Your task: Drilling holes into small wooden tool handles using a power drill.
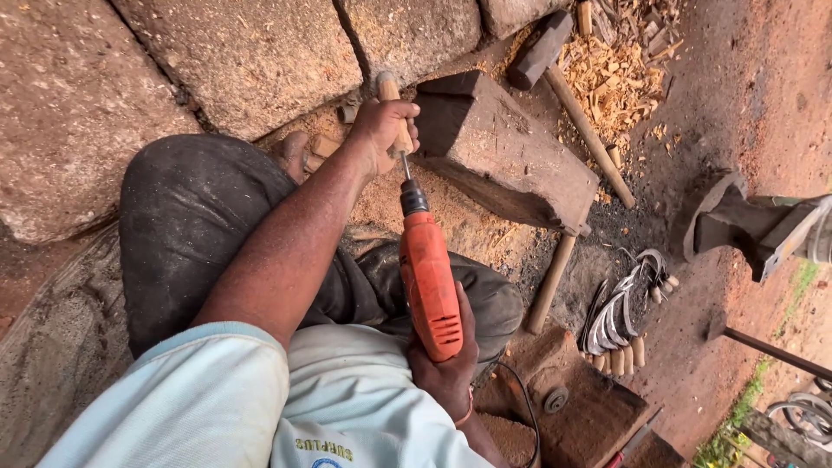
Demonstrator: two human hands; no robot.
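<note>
Stone first: big rough blocks [243, 52] fill the top and left of my view, with a dark timber block [507, 160] lying against them on the reddish dirt floor [745, 78]. I sit with my dark-trousered knee [191, 217] raised in the middle. My right hand [446, 368] is wrapped tight around the rear of an orange power drill [429, 286], fingers fully closed on its body, and the drill points up and away from me. My left hand [381, 130] is clenched around a small wooden handle [394, 113], held upright just beside the timber block's near corner, and the drill bit [405, 165] meets the handle's lower end. I judge the step in hand to be boring into the handle's end; what it calls for next is keeping bit and handle in one line while I press steadily. Room is tight: the timber edge is just right of my left knuckles, stone close behind. To the right lie a mallet [542, 48] with a long shaft, wood chips [611, 74], a loose stick [551, 286] and a bunch of curved blades with wooden handles [620, 316], all well apart from the drill
</note>
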